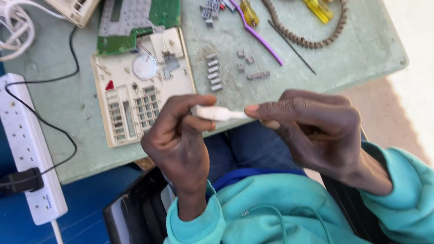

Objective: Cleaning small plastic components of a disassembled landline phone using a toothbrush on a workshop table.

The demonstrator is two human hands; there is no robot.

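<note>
My left hand (181, 138) and my right hand (312, 129) together pinch a small white plastic piece (219, 113), held level above my lap just off the table's near edge. The left thumb and fingers grip its left end; the right fingertips press its right end. On the green table (343, 54), just beyond my left hand, lies an opened cream casing (135, 90) with key slots and a round white disc. A green circuit board (135, 22) rests at its far edge. Both sleeves are teal.
Several small grey keys (213, 72) lie loose mid-table. A purple tool (257, 36), yellow-handled screwdrivers (318, 9), a coiled brown cord (312, 43) and a thin black probe (291, 47) sit at the back. A white power strip (27, 144) with a black plug lies left.
</note>
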